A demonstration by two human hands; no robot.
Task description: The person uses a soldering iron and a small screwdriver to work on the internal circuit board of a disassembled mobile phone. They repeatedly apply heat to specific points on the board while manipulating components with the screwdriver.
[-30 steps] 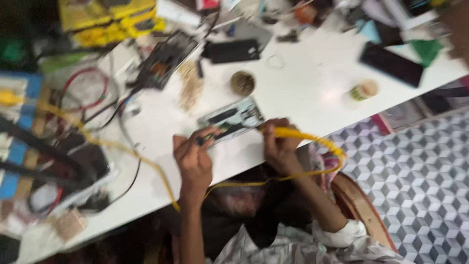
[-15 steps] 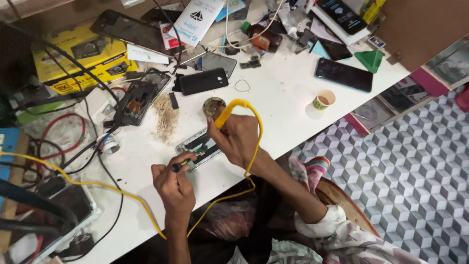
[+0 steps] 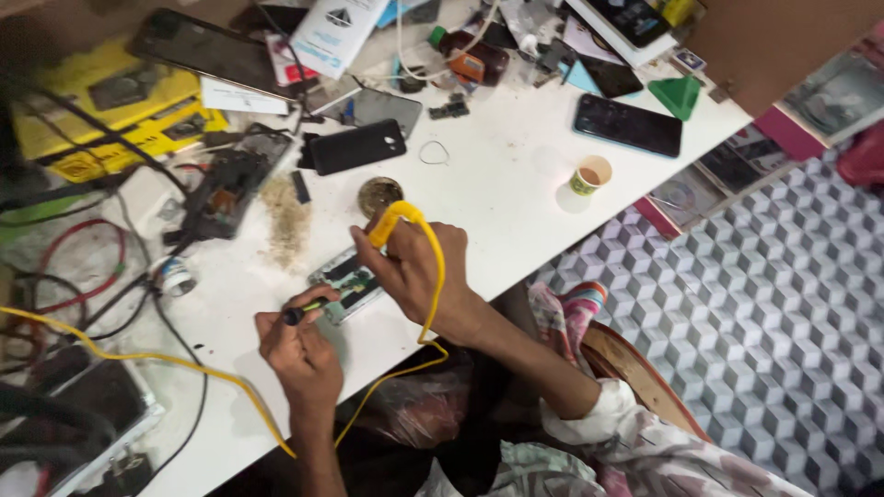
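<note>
The fingers of the right hand (image 3: 419, 271) are closed around the yellow handle of a soldering iron (image 3: 391, 224), whose tip end is hidden behind the hand; its yellow cord (image 3: 433, 304) loops down past the wrist and runs off toward 8 o'clock across the white surface (image 3: 497, 184). The fingers of the left hand (image 3: 299, 354) are pinched on a thin dark tool (image 3: 308, 311), its point directed toward 2 o'clock at an opened phone (image 3: 348, 283) with its circuit board exposed. The opened phone lies flat on the surface between the two hands, touching or just under the right hand. At 12 o'clock from the right hand, just beside the iron's handle, stands a small round tin (image 3: 379, 194); its contents look dark and brownish, and their kind cannot be told. At 10 o'clock from the tin lies a black phone (image 3: 357, 146), face down. At 2 o'clock, well apart from the hands, a small paper cup (image 3: 589, 175) stands upright with an orange-brown liquid inside. Beyond the cup, at 1 o'clock, lies a dark phone (image 3: 628, 124), and farther on a green triangular pick (image 3: 680, 95). At 9 o'clock from the hands sits a small roll of solder wire (image 3: 172, 274), amid red and black cables (image 3: 83, 267).
</note>
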